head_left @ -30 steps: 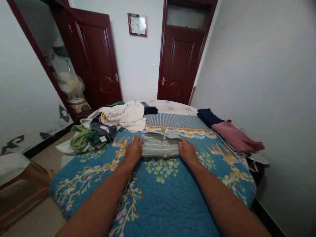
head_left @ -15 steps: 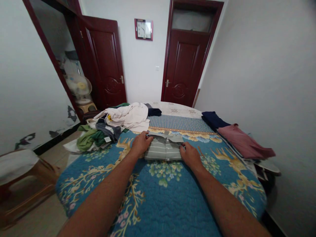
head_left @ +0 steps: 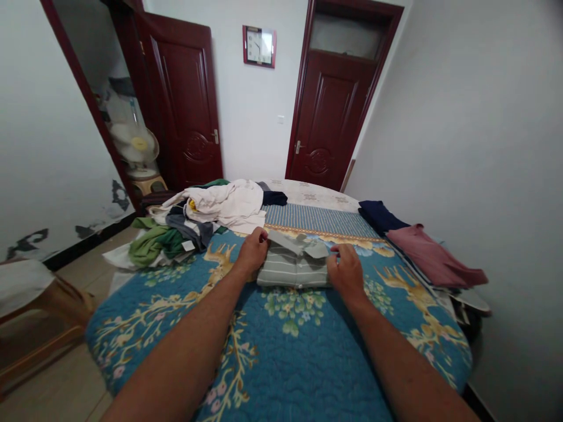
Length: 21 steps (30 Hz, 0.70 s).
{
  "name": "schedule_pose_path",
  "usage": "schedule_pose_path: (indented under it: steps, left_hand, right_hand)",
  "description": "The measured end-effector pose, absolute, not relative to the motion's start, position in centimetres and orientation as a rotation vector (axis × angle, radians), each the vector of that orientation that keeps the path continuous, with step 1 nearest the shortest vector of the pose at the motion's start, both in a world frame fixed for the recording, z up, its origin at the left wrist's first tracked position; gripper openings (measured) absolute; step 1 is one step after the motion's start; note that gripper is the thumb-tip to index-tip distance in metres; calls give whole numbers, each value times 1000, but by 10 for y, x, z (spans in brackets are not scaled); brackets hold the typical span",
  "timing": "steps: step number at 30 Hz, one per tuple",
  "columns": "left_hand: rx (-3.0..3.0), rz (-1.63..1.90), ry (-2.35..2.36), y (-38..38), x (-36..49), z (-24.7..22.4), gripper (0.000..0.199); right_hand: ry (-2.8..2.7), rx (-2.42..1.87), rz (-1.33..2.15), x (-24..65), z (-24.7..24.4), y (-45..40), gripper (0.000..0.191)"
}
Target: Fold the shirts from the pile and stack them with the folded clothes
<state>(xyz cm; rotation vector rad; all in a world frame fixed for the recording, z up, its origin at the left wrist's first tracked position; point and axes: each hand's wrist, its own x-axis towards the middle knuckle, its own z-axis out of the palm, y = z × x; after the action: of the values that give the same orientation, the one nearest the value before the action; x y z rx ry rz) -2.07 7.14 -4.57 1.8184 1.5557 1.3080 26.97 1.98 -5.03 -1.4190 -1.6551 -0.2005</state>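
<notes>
A grey-green button shirt with pale stripes (head_left: 285, 271) lies folded into a flat rectangle on the bed, its collar at the far edge. The collar's two points stand up and spread apart. My left hand (head_left: 254, 253) is closed at the left collar point, thumb and forefinger pinched on the cloth. At the shirt's right side, my right hand (head_left: 348, 271) is closed too, fingertips curled at the edge by the other collar point. Part of the shirt's right edge is hidden behind those fingers.
A loose heap of clothes, with a white garment (head_left: 240, 202) and a green one (head_left: 147, 247), lies at the far left. A pink folded garment (head_left: 433, 252) and a navy one (head_left: 380, 215) lie along the right edge. The blue floral bedspread (head_left: 303, 363) covers the bed; a stool (head_left: 26, 287) stands left.
The collar, lying flatter before, now stands up with its points spread. My right hand has shifted slightly right and its fingers have curled more. The view has moved slightly.
</notes>
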Motion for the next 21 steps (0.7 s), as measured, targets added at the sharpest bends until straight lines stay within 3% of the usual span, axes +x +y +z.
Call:
schedule_pose_path:
  steps: [5,9,14,21]
  left_hand:
    - [1838,1423,1466,64,-19,-39,7]
    - [1764,1410,1422,62,-17,-36,3]
    - [1587,1489,1267,62,-14,-38,29]
    - [1425,1392,1194,60,-9,-40,63]
  right_hand:
    - [-1899,-1230,-150,226,-21,17,25]
    - [-2052,-1316,-106,188,-15,28,41]
    - [-1989,-1530,54,166,-19,42,27]
    - [-1911,-1575,66,167,-28,42,34]
